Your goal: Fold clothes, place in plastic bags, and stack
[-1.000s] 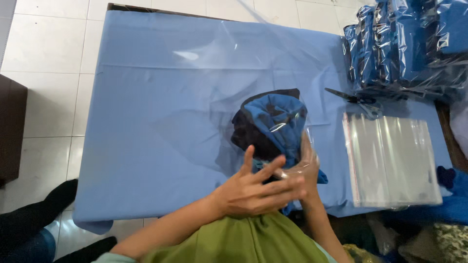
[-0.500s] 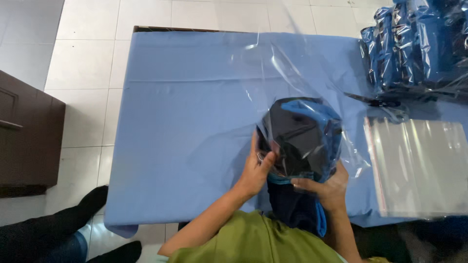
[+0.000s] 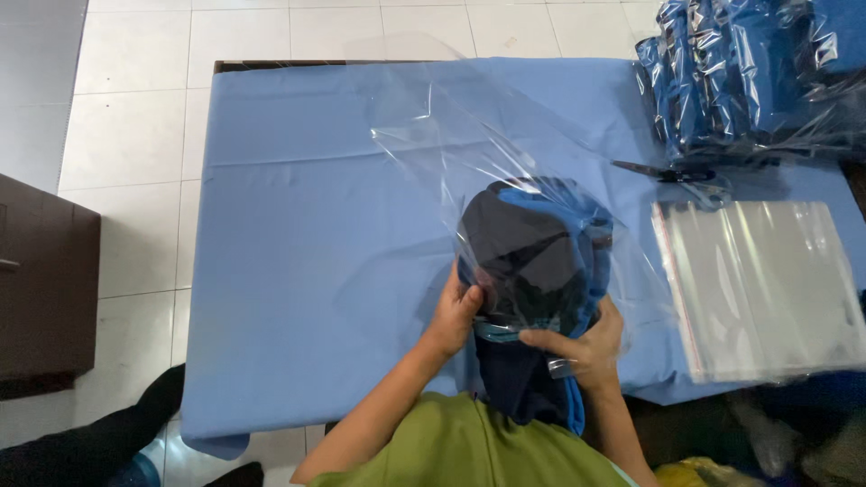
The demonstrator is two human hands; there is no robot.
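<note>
A folded dark navy and blue garment (image 3: 528, 261) sits partly inside a large clear plastic bag (image 3: 478, 144) that stands up above the blue-covered table (image 3: 307, 225). My left hand (image 3: 456, 311) grips the bag's mouth and the garment on the left side. On the right, my right hand (image 3: 582, 347) holds the bag's lower edge around the garment. The lower part of the garment hangs out of the bag towards my body.
A stack of flat clear bags (image 3: 762, 289) lies at the table's right. Behind it are several bagged blue garments (image 3: 749, 77) and black scissors (image 3: 663, 171). A dark wooden cabinet (image 3: 45, 280) stands on the tiled floor at the left.
The garment has gone from lying under my hands to standing inside the raised bag. My hands moved to the bag's mouth, one on each side.
</note>
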